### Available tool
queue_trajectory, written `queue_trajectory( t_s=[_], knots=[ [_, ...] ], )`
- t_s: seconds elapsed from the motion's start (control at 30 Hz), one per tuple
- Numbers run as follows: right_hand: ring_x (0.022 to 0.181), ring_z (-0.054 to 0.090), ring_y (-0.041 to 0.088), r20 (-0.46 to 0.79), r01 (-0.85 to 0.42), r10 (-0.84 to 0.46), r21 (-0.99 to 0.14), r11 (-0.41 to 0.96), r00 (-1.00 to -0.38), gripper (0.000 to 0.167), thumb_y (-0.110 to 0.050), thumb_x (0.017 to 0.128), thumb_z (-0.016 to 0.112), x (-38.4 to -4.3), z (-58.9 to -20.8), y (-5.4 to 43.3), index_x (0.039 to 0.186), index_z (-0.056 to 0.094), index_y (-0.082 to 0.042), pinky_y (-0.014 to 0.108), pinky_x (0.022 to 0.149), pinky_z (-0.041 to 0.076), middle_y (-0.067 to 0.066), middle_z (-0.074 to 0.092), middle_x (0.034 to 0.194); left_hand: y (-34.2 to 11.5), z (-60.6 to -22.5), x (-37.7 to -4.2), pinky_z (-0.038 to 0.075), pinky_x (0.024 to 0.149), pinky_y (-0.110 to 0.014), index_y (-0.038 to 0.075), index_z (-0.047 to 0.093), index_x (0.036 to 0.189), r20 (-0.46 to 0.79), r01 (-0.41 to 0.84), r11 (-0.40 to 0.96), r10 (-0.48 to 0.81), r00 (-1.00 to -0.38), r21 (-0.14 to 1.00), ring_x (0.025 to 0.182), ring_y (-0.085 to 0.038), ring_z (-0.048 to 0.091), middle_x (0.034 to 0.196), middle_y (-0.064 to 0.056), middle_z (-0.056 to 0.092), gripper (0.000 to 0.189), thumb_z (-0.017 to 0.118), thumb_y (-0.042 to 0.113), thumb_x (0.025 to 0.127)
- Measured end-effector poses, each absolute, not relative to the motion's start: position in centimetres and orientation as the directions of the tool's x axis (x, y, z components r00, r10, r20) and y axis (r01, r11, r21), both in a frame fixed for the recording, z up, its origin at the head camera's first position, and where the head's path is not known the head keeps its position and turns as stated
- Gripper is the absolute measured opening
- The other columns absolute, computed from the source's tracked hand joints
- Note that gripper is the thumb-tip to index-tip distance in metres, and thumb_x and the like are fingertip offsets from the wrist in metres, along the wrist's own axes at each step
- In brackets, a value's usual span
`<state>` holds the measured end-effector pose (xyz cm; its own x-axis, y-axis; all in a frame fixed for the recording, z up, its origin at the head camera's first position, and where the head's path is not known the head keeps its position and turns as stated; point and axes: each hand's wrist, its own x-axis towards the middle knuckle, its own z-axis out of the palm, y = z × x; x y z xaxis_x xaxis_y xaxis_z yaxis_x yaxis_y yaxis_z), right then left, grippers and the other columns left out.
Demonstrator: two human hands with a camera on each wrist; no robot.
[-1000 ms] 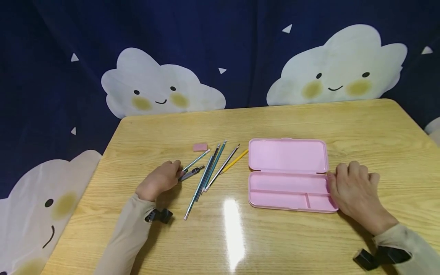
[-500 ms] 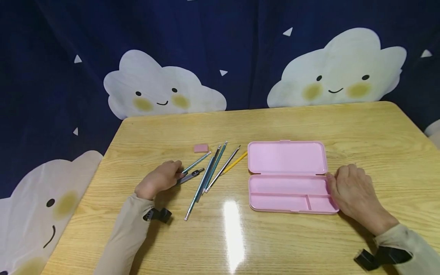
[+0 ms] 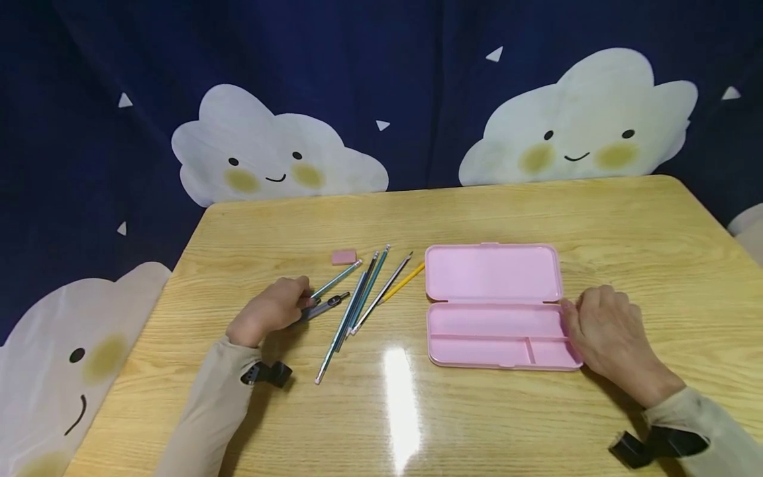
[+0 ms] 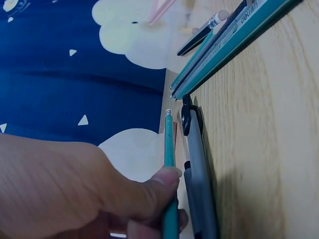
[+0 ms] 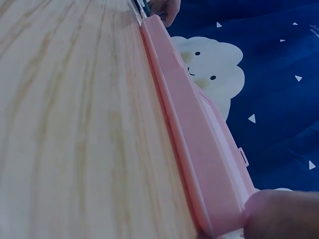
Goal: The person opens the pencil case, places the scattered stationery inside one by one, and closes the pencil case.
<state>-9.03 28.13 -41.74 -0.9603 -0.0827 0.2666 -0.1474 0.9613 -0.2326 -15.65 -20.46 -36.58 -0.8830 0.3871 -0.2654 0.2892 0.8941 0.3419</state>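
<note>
My left hand [image 3: 271, 310] pinches a teal pencil [image 4: 170, 142] between thumb and fingers; its eraser-tipped end points away from the hand. Right beside those fingers lies a grey compass [image 3: 326, 306], partly hidden by the hand in the head view. An open pink pencil case [image 3: 493, 273] lies flat on the table, with its lid folded back and its divided tray towards me. At the tray's right end, my right hand [image 3: 610, 338] holds the case, the thumb [image 5: 279, 214] on its rim. The case's compartments hold nothing.
Several pencils [image 3: 356, 306], mostly teal and dark, lie in a loose bundle between the left hand and the case. A yellow pencil [image 3: 404, 281] lies close to the case's left side. The pink eraser [image 3: 344, 257] sits behind the compass on the wooden table [image 3: 477, 424].
</note>
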Motion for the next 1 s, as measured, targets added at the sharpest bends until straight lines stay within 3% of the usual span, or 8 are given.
queue_trajectory(
  t_s=[0.87, 1.0],
  knots=[
    [0.066, 0.041, 0.039, 0.230, -0.124, -0.063, -0.259, 0.958, -0.971, 0.033, -0.022, 0.098, 0.046, -9.38, -41.66, 27.71, 0.072, 0.044, -0.001, 0.043, 0.055, 0.026, 0.017, 0.040, 0.070, -19.92, -36.08, -15.24, 0.034, 0.057, -0.027, 0.008, 0.047, 0.078, -0.095, 0.430, 0.835, 0.487, -0.868, 0.344, 0.062, -0.016, 0.040, 0.067, -0.001, 0.043, 0.020, 0.058, 0.003, 0.094],
    [0.067, 0.042, 0.040, 0.221, -0.113, -0.053, -0.269, 0.956, -0.974, 0.033, -0.023, 0.099, 0.045, -9.32, -41.67, 27.88, 0.073, 0.045, -0.002, 0.044, 0.056, 0.026, 0.017, 0.041, 0.071, -19.49, -36.10, -15.23, 0.032, 0.057, -0.027, 0.008, 0.044, 0.077, -0.086, 0.454, 0.817, 0.512, -0.855, 0.354, 0.061, -0.015, 0.037, 0.065, 0.000, 0.036, 0.022, 0.057, 0.002, 0.094]
  ],
)
